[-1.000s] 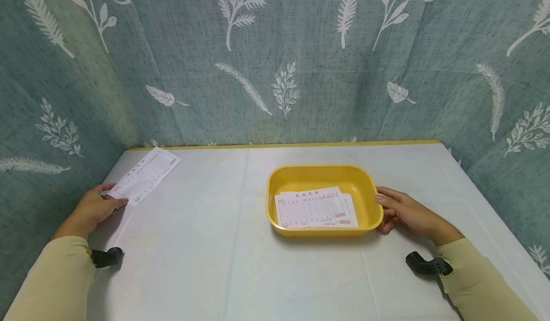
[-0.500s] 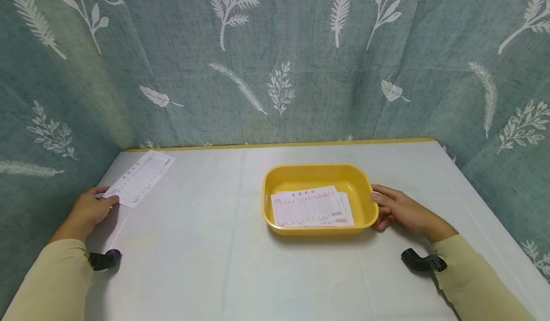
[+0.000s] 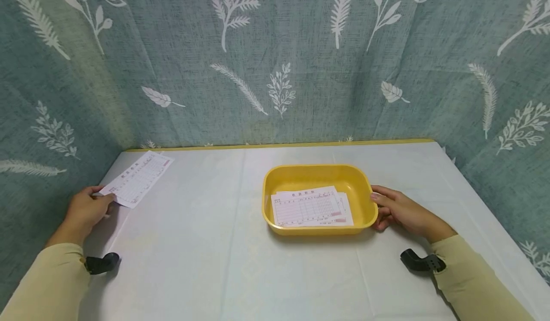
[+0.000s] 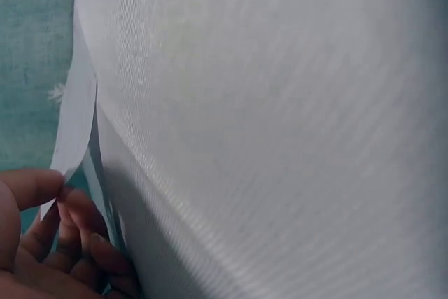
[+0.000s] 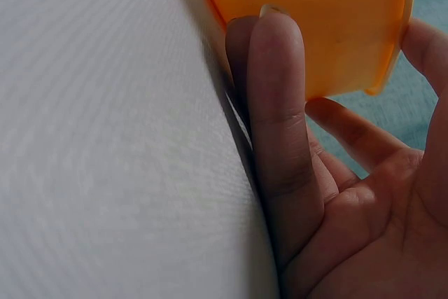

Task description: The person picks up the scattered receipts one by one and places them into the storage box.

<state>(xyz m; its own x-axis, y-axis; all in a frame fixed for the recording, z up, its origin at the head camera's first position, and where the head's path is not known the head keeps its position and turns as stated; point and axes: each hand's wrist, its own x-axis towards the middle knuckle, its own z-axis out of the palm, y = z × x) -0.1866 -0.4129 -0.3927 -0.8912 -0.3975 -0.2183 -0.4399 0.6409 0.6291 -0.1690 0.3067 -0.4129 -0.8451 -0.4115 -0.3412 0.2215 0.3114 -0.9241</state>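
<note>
My left hand (image 3: 88, 209) pinches the near corner of a printed paper slip (image 3: 139, 180) between thumb and fingers, at the far left of the table. In the left wrist view the slip (image 4: 77, 117) stands edge-on, slightly bent, above the white surface. A yellow plastic basin (image 3: 318, 231) sits right of the middle, with several similar printed slips (image 3: 307, 210) overlapping inside. My right hand (image 3: 406, 211) touches the basin's right end. In the right wrist view its thumb (image 5: 423, 43) meets the rim, while fairly straight fingers (image 5: 276, 103) rest against the outer wall of the basin (image 5: 336, 26).
A white cloth covers the table (image 3: 185, 244), with a yellow strip (image 3: 223, 146) along its back edge. Green leaf-patterned fabric (image 3: 193, 106) hangs behind and at both sides. Each wrist wears a black band (image 3: 423, 262).
The left hand has drawn slightly toward the lower left with the slip. The right hand stays at the basin. The whole head view has shifted a little to the side.
</note>
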